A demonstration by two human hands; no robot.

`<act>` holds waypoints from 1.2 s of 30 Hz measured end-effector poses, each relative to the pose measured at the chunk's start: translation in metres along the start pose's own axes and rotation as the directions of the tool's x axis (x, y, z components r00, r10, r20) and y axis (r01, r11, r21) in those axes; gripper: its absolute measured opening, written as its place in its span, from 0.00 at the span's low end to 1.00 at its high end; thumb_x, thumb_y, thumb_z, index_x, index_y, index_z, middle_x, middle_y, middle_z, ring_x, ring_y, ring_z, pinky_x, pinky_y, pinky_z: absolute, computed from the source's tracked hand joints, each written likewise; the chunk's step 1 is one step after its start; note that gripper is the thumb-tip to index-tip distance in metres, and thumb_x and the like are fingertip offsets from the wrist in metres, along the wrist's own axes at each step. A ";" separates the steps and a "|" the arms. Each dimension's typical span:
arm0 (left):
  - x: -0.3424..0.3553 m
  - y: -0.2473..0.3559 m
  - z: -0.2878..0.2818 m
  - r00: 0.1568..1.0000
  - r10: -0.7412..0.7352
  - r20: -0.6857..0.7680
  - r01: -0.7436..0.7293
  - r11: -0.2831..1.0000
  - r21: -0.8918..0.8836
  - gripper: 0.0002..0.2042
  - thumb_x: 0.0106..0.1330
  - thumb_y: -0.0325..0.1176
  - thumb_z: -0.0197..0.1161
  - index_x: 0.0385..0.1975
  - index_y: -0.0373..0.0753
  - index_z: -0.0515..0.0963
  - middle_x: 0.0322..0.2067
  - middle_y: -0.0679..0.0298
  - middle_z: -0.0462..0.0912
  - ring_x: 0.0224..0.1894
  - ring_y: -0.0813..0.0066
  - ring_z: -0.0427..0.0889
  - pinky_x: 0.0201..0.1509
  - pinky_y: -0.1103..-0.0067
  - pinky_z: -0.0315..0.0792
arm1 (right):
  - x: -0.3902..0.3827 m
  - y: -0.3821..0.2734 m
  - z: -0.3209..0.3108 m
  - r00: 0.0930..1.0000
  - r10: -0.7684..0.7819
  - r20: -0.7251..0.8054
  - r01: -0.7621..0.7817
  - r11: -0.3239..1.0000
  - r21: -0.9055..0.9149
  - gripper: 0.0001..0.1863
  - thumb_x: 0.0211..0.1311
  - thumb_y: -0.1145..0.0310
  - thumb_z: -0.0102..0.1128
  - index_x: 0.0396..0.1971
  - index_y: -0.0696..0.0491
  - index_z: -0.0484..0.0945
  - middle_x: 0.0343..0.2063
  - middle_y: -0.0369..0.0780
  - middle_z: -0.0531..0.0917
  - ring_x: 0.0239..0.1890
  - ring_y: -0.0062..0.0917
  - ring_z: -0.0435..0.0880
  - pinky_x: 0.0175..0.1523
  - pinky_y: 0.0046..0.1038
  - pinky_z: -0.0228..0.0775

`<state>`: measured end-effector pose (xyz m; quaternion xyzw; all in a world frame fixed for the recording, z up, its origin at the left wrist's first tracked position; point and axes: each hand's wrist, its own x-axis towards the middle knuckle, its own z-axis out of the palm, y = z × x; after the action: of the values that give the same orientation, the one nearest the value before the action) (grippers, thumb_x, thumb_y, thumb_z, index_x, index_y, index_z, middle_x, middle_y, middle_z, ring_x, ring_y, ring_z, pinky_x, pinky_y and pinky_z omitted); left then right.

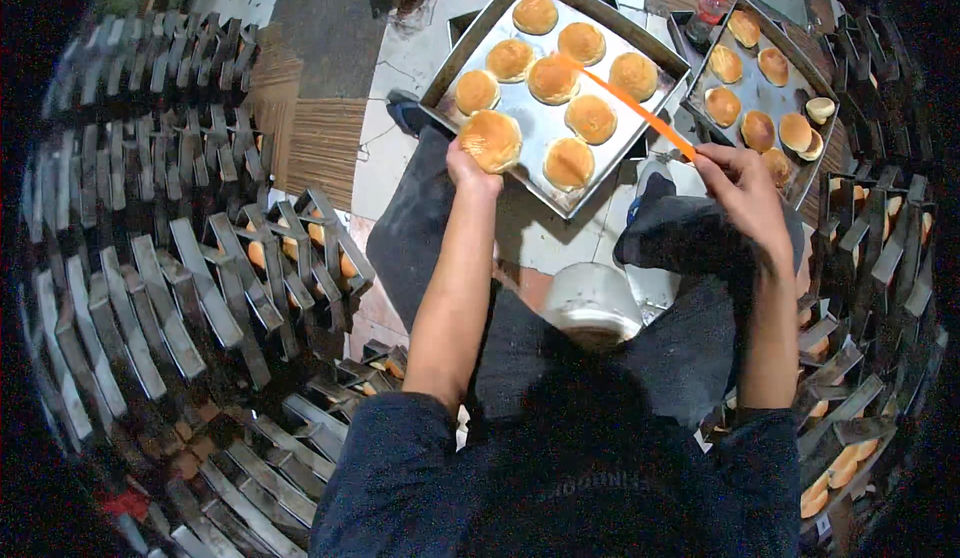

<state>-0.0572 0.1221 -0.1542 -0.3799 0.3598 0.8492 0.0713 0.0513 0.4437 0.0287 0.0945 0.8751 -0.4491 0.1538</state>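
Observation:
A square metal tray (622, 156) of round golden buns (591, 119) sits before me at the upper middle. My left hand (474, 171) is at the tray's near-left corner, holding a larger-looking bun (490, 141) over the rim; its fingers are partly hidden beneath. My right hand (736, 186), beyond the tray's right corner, grips a long, thin orange tool (650, 116) that slants across the tray, its far end reaching the middle bun (553, 79).
A second tray (765, 94) of buns and a red-capped bottle (709, 13) stand right. Stacked metal tins (200, 278), some holding bread, crowd both sides. A round metal pot (593, 301) is between my legs on the tiled floor (395, 53).

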 end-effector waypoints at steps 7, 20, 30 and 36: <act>0.146 0.009 -0.044 0.734 0.676 0.058 -0.276 0.219 0.936 0.19 0.67 0.42 0.45 0.45 0.33 0.75 0.44 0.47 0.79 0.45 0.50 0.77 0.53 0.65 0.68 | 0.041 0.045 0.018 0.988 0.021 -0.151 0.007 0.983 0.186 0.12 0.58 0.68 0.57 0.36 0.61 0.80 0.27 0.46 0.84 0.29 0.27 0.84 0.39 0.26 0.72; 0.278 0.078 -0.040 0.994 0.110 -0.021 -0.020 0.354 0.935 0.19 0.60 0.44 0.47 0.21 0.34 0.76 0.17 0.56 0.75 0.16 0.64 0.73 0.20 0.69 0.64 | 0.050 0.048 0.021 0.985 0.113 -0.128 -0.071 0.953 0.293 0.11 0.59 0.71 0.58 0.37 0.63 0.80 0.25 0.41 0.84 0.28 0.19 0.79 0.37 0.23 0.71; 0.184 0.051 -0.044 0.919 0.275 0.282 -0.334 0.164 0.928 0.16 0.65 0.38 0.44 0.33 0.32 0.76 0.32 0.52 0.80 0.38 0.60 0.79 0.42 0.67 0.69 | 0.052 0.051 0.023 0.982 0.073 -0.173 -0.024 0.963 0.270 0.12 0.59 0.70 0.57 0.37 0.62 0.80 0.26 0.44 0.84 0.29 0.23 0.82 0.37 0.25 0.71; 0.126 0.057 -0.063 0.736 0.459 0.498 -0.456 -0.207 0.865 0.20 0.69 0.41 0.38 0.39 0.30 0.73 0.42 0.43 0.77 0.43 0.44 0.76 0.47 0.62 0.68 | 0.045 0.046 0.026 0.965 -0.050 -0.258 0.103 0.975 0.195 0.12 0.59 0.68 0.56 0.37 0.60 0.81 0.25 0.44 0.84 0.27 0.23 0.82 0.35 0.25 0.71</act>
<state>-0.1307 0.0195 -0.2387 -0.0604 0.9477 0.3134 -0.0032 0.0277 0.4498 -0.0363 0.1320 0.8391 -0.5276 0.0135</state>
